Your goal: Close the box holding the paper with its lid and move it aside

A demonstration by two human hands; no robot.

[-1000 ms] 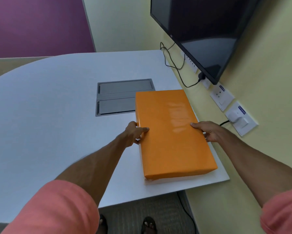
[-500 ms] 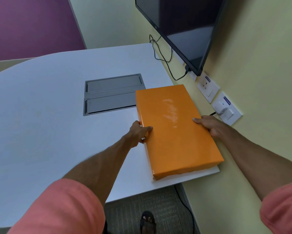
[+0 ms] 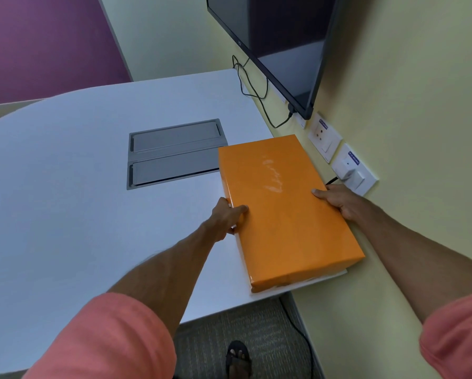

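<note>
Pink cloth is what I see first, a sleeve point(image 3: 106, 340) low on the left side. From it a bare arm reaches out to the left hand point(image 3: 227, 218). That hand sits on the left long edge of the orange box point(image 3: 281, 212). Its thumb lies flat on top of the lid and the other fingers point(image 3: 230, 230) curl down the side, so the hand pinches the edge of the box. Left of those fingers the white table point(image 3: 79, 187) is bare. Past them, farther from me, there is a grey hatch point(image 3: 174, 153) with two flaps set into the table top. The far left corner of the box sits just beside it and may cover a bit of its edge.

The box is shut, with the shiny orange lid all the way down. It lies flat at the right side of the table, close to the near corner, between my two hands.

The right hand point(image 3: 340, 202) holds the right long edge of the box. Its thumb rests on the lid, and its other fingers go down behind the box where I cannot see them. Just past that hand, on the yellow wall, there is a white plug socket point(image 3: 356, 170) with a plug in it, and a second socket point(image 3: 325, 138) beyond. Above them hangs a dark TV screen point(image 3: 281, 42) with black cables point(image 3: 252, 88) dangling under it. A sandalled foot point(image 3: 237, 356) shows on the carpet below the table.
</note>
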